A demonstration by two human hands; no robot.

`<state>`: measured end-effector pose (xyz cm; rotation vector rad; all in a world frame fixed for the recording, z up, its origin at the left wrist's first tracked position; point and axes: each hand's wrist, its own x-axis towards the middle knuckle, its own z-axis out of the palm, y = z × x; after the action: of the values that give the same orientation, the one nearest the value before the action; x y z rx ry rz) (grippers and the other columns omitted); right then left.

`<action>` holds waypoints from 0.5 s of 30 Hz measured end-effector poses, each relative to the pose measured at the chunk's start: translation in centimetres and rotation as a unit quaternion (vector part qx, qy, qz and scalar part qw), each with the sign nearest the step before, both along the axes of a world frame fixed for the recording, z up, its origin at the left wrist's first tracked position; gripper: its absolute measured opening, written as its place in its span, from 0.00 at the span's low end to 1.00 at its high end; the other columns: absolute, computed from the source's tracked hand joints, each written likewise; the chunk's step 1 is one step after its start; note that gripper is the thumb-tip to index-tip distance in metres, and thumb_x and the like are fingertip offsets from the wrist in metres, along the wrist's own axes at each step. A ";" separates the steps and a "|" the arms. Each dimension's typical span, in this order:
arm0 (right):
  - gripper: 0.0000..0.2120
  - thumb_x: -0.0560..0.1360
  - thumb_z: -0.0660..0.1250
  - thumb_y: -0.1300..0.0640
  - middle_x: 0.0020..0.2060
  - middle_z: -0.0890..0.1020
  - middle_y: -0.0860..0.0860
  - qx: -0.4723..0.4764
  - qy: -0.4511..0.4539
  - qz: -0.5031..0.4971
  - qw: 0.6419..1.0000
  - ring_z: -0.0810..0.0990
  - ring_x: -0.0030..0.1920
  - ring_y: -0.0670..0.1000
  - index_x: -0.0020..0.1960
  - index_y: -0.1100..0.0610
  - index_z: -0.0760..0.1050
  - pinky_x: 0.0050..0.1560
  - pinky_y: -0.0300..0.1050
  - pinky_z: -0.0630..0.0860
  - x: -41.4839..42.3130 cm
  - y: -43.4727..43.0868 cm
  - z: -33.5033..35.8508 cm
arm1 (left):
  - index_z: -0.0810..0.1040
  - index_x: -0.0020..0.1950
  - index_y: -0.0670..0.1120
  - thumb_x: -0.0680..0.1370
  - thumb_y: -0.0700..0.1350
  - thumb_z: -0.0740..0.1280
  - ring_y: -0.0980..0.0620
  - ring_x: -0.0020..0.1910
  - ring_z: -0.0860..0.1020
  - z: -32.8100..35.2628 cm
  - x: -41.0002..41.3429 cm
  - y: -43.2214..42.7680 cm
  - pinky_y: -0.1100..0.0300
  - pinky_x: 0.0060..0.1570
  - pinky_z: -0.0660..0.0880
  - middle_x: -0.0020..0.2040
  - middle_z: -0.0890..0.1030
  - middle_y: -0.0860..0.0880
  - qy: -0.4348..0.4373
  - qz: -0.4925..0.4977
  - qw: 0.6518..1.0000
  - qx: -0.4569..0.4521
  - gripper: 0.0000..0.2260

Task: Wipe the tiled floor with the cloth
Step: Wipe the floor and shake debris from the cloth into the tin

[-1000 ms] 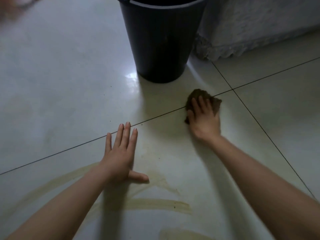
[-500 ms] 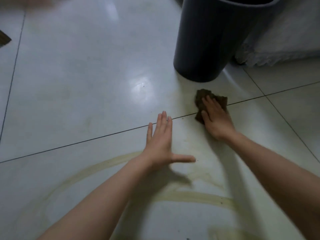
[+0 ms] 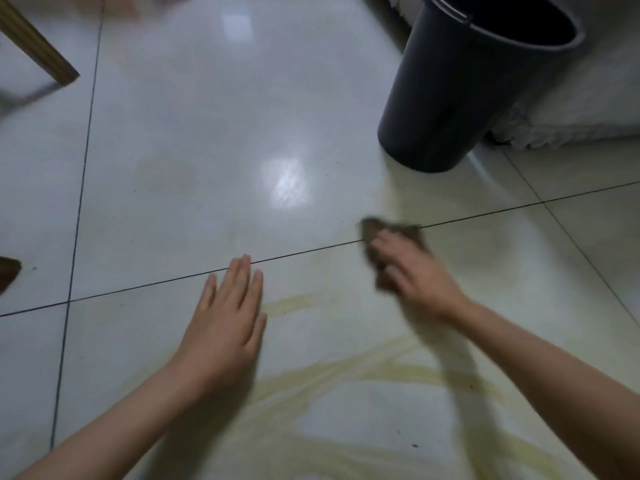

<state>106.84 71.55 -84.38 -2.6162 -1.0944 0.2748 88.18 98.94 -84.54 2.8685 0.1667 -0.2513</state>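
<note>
A small brown cloth (image 3: 372, 232) lies on the glossy pale tiled floor (image 3: 214, 161), across a dark grout line. My right hand (image 3: 414, 275) presses flat on the cloth with spread fingers and hides most of it; both are motion-blurred. My left hand (image 3: 227, 317) rests flat on the floor to the left, fingers straight and together, holding nothing. Yellowish wet streaks (image 3: 349, 372) curve across the tile between and below my forearms.
A tall dark bucket (image 3: 460, 88) stands just beyond the cloth at the upper right. A white lacy fabric edge (image 3: 568, 133) hangs behind it. A wooden furniture leg (image 3: 41, 50) stands at the upper left, and a dark brown object (image 3: 8, 271) pokes in at the left edge.
My right hand has slid the cloth leftward along the grout line, away from the bucket. The view has shifted, showing more floor on the left. My left hand stays flat, thumb now tucked in.
</note>
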 end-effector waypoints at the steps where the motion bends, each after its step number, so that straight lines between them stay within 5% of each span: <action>1: 0.21 0.82 0.59 0.60 0.76 0.61 0.56 -0.015 -0.003 -0.105 0.994 0.58 0.77 0.55 0.74 0.58 0.64 0.76 0.46 0.52 1.6 -0.7 0.1 | 0.30 0.75 0.46 0.75 0.59 0.31 0.50 0.72 0.25 -0.1 -0.4 0.3 0.52 0.71 0.28 0.74 0.26 0.46 0.030 0.024 0.999 0.015 0.32; 3: 0.23 0.83 0.54 0.56 0.78 0.56 0.55 -0.036 0.000 -0.251 0.967 0.53 0.78 0.53 0.77 0.57 0.58 0.76 0.44 0.48 3.0 0.3 0.3 | 0.24 0.72 0.48 0.73 0.63 0.29 0.50 0.70 0.21 -0.4 -0.7 0.8 0.48 0.72 0.28 0.71 0.21 0.47 0.072 0.041 0.996 0.021 0.33; 6: 0.23 0.83 0.53 0.58 0.77 0.57 0.57 0.009 -0.003 -0.284 0.959 0.55 0.77 0.55 0.77 0.60 0.58 0.76 0.46 0.49 -0.7 5.1 -0.2 | 0.19 0.67 0.50 0.68 0.64 0.24 0.51 0.67 0.19 -0.6 -0.8 0.9 0.46 0.71 0.28 0.68 0.17 0.49 0.103 0.030 0.994 0.010 0.33; 9: 0.21 0.81 0.57 0.59 0.75 0.62 0.54 0.050 -0.015 -0.093 0.994 0.60 0.76 0.57 0.74 0.61 0.65 0.76 0.49 0.54 -9.1 7.9 -0.9 | 0.20 0.68 0.49 0.67 0.64 0.24 0.51 0.68 0.19 -0.5 -0.7 0.9 0.46 0.71 0.28 0.68 0.17 0.49 0.112 0.025 0.993 0.005 0.33; 12: 0.21 0.82 0.56 0.53 0.74 0.65 0.50 0.028 -0.005 0.152 0.988 0.61 0.75 0.52 0.74 0.55 0.66 0.76 0.48 0.53 -11.0 5.9 -0.3 | 0.21 0.69 0.49 0.67 0.66 0.22 0.50 0.68 0.19 -0.3 -0.8 0.9 0.46 0.71 0.28 0.68 0.18 0.49 0.124 0.024 0.992 0.004 0.36; 15: 0.21 0.81 0.60 0.59 0.74 0.64 0.52 0.002 0.017 0.131 0.991 0.60 0.76 0.55 0.73 0.57 0.66 0.76 0.49 0.55 -4.9 2.2 0.3 | 0.21 0.70 0.49 0.62 0.67 0.15 0.51 0.68 0.19 0.1 -0.7 1.0 0.47 0.70 0.26 0.68 0.18 0.49 0.141 0.020 0.990 0.004 0.39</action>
<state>101.97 73.71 -84.04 -2.4521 -1.4250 0.3691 87.52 99.90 -84.48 2.8199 0.2788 -0.6497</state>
